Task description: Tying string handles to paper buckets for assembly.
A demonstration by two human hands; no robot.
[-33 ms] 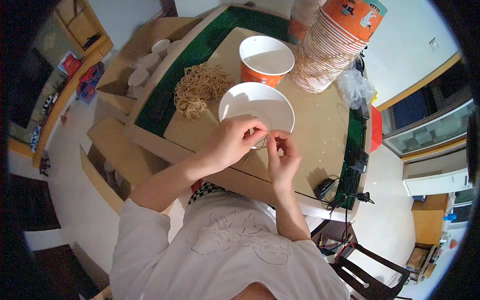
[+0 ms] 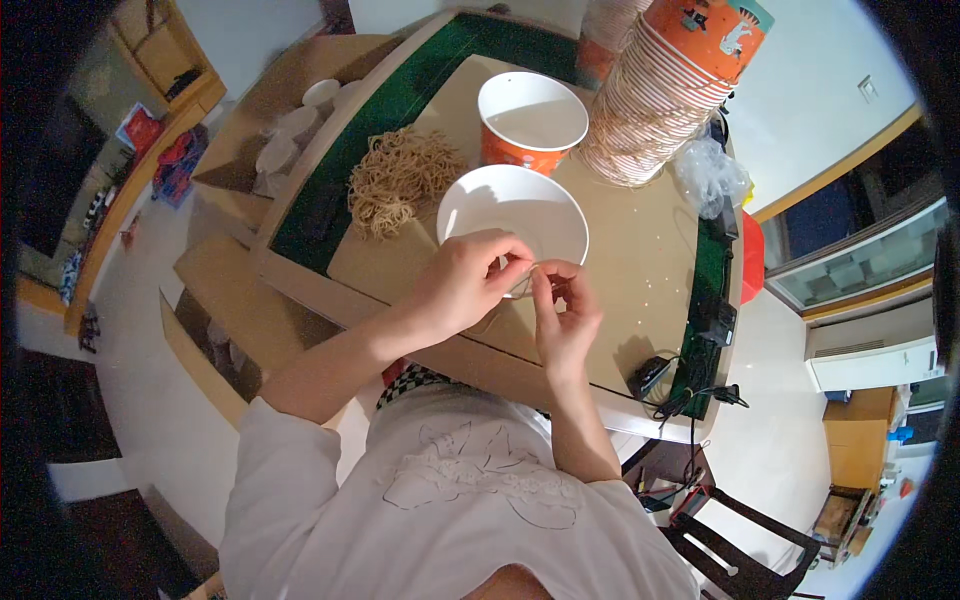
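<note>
My left hand (image 2: 468,282) and my right hand (image 2: 568,308) meet fingertip to fingertip at the near rim of a white-lined paper bucket (image 2: 500,210). Both are closed in a pinch on a thin tan cord (image 2: 522,284), most of which is hidden by the fingers. A tangled heap of similar tan cord (image 2: 400,180) lies to the left of the bucket. Right behind stands a second paper bucket (image 2: 525,158), orange outside and white inside, upright with its mouth facing up.
A tall leaning stack of nested orange paper buckets (image 2: 660,95) rises at the back right, beside a clear plastic bag (image 2: 712,178). Black cables and adapters (image 2: 715,325) line the table's right edge. Open cardboard boxes (image 2: 240,290) stand at the left. A dark chair (image 2: 745,545) is at lower right.
</note>
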